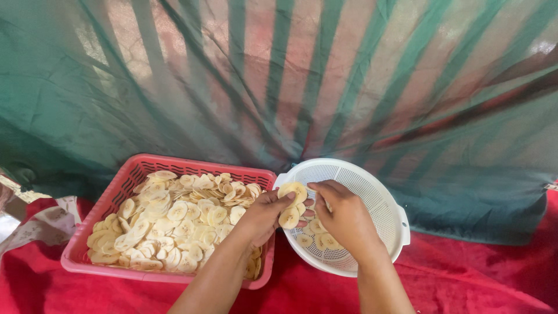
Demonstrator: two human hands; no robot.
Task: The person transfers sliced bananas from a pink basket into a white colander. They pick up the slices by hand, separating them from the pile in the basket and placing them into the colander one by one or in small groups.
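Left hand [264,214] grasping a stack of banana slices [291,204] over white colander [383,192] rim; right hand [343,216] fingertips pinching the same stack, beside pink basket [125,180] of slices.

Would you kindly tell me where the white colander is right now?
In the head view, the white colander sits right of centre on the red cloth, touching the pink basket of banana slices, with the right hand over it.
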